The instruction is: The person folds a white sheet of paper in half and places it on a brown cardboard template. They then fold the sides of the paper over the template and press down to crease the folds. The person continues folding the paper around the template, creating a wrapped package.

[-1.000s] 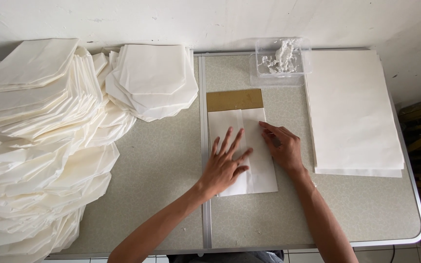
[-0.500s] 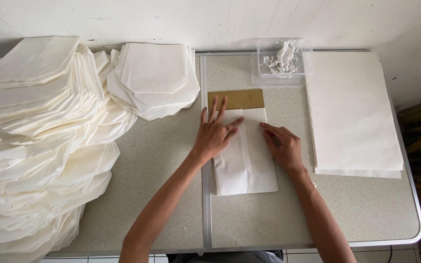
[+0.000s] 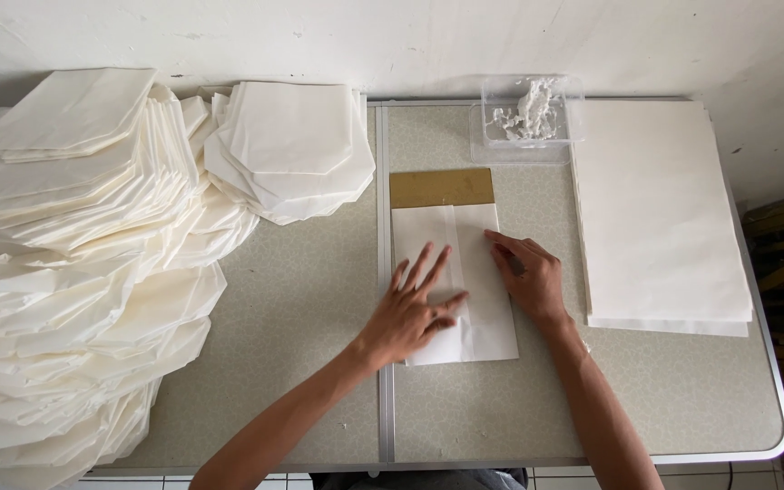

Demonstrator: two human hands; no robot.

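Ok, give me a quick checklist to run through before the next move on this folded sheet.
1. Both hands on the folded sheet: ok. The left hand lies flat on its lower left part, the right hand on its right edge.
2. Sheet squared to the brown template: ok, the template shows only above the sheet's top edge.
3. Centre seam stuck down: cannot tell.
4. Paste in the clear tub: ok, white paste is in it.
5. Flat sheets at the right: ok, a neat stack remains.
6. Room on the table beside the finished piles: ok, bare surface lies left of the sheet.
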